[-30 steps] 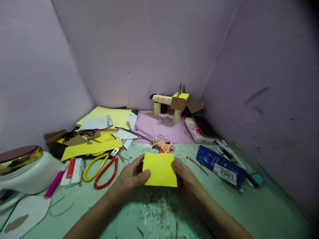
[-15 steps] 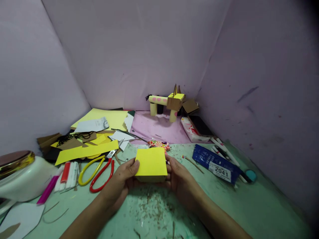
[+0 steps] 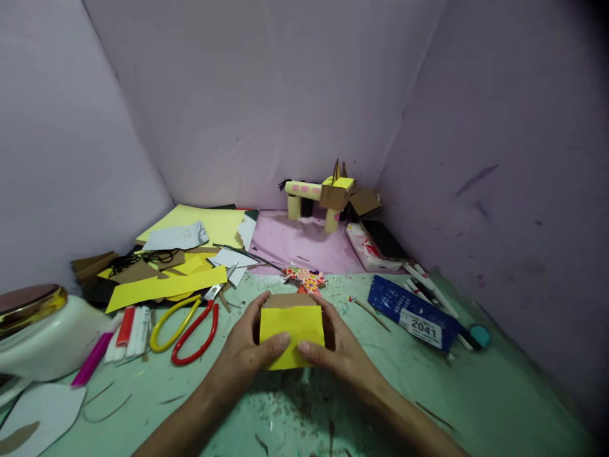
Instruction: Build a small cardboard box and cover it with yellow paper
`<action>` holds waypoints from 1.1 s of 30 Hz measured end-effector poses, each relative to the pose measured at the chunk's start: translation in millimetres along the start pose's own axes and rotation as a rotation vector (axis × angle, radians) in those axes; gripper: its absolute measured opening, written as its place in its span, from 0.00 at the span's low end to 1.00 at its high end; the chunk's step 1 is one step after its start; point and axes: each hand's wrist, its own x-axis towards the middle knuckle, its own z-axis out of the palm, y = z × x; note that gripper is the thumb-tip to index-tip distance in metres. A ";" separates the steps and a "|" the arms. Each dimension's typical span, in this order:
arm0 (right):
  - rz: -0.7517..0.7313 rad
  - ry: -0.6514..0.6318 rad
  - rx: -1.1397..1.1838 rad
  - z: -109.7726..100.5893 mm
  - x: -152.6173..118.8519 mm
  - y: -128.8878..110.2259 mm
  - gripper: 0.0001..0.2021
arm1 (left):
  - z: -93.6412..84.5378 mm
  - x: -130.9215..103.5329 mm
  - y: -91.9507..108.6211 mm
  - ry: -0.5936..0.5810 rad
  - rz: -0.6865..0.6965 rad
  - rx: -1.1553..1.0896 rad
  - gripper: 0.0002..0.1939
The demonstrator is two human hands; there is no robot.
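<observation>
A small cardboard box (image 3: 292, 320) with a bright yellow face is held between my two hands just above the green tabletop. Brown cardboard shows along its top side. My left hand (image 3: 254, 346) grips the box's left side, its thumb pressed on the yellow face. My right hand (image 3: 340, 343) grips the opposite side, its thumb on the same face; the other fingers of both hands are mostly hidden behind the box. Beyond it lies a flowery patterned piece (image 3: 304, 278). Scissors (image 3: 195, 327) with one yellow and one red handle rest left of my hands.
At the back stands a paper-and-cardboard animal model (image 3: 316, 193). Yellow paper strips (image 3: 166, 287) and cardboard scraps pile up at left, near several markers (image 3: 128, 333) and a white object (image 3: 52, 336) with a gold rim. A blue packet (image 3: 409, 314) and pens lie at right.
The box has tipped so its yellow face turns toward me and the brown side shows on top. Both thumbs have moved onto the yellow face.
</observation>
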 end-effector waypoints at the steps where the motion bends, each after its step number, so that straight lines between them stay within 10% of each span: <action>1: -0.011 0.000 -0.017 0.3 -1.1 -2.0 0.41 | 0.4 -0.7 -0.4 -0.016 0.022 0.021 0.49; 12: -0.172 -0.082 -0.173 0.4 -3.7 -16.4 0.33 | -6.9 -4.4 0.1 -0.097 0.221 0.134 0.38; 33: -0.091 -0.037 0.062 -4.9 -3.9 -10.7 0.24 | -4.6 -2.4 1.0 -0.143 0.157 -0.080 0.33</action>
